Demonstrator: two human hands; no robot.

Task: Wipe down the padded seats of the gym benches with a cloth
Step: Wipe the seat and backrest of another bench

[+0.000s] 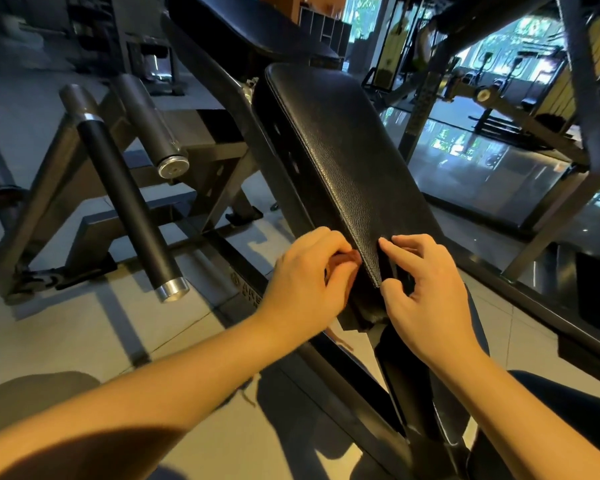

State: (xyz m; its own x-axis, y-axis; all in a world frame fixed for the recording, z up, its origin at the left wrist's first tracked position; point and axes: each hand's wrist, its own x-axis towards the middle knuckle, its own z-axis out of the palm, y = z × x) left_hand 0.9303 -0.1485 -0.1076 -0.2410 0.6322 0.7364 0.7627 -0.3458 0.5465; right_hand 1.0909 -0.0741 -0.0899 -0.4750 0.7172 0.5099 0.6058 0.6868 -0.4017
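Observation:
A black padded seat of a gym bench slopes up and away from me in the middle of the view. My left hand is at the left edge of the pad's near end, its fingers curled against that edge. My right hand is at the right of the same end, with the index finger tip on the pad's top and the thumb curled under the corner. A second black pad lies farther back on the same frame. I see no cloth in either hand.
Two dark roller bars with metal end caps stand on a steel frame at the left. The bench's base beam runs across the tiled floor toward me. A mirror and other machines fill the right side.

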